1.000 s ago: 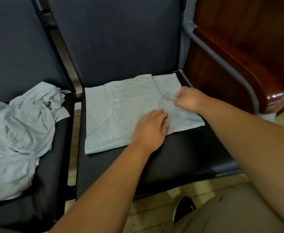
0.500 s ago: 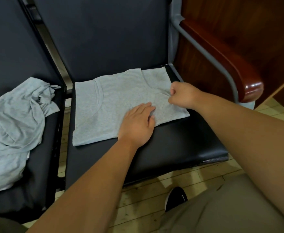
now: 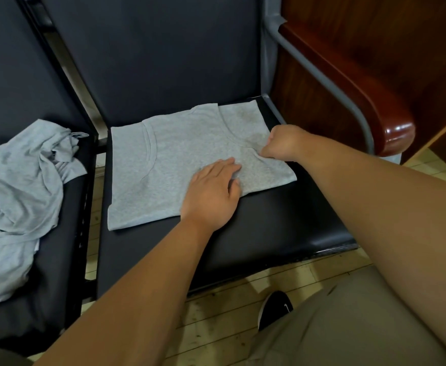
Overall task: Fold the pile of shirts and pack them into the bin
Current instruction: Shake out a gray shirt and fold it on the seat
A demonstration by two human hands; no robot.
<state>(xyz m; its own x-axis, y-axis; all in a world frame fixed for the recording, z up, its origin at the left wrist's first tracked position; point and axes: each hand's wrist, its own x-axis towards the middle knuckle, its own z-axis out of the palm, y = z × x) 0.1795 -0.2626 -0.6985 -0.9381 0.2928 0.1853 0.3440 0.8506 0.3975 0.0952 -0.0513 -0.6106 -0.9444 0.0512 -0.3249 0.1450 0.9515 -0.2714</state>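
A grey shirt [image 3: 179, 159] lies partly folded into a flat rectangle on the black seat [image 3: 269, 228] of the middle chair. My left hand [image 3: 214, 191] presses flat on its near edge with fingers straight. My right hand [image 3: 282, 143] is curled at the shirt's right side and pinches a fold of the cloth there. A crumpled pile of grey shirts [image 3: 18, 202] lies on the seat to the left. No bin is in view.
The chair's grey metal arm frame [image 3: 322, 72] and a glossy brown wooden armrest [image 3: 375, 101] rise on the right. A dark backrest [image 3: 163, 54] stands behind the shirt. Below are a wooden plank floor [image 3: 230, 307], my black shoe [image 3: 274, 310] and my khaki-clad leg [image 3: 362, 326].
My hands stay on the shirt in nearly the same places. My right hand has kept its pinch and pulled the cloth into a small crease. The view has shifted slightly.
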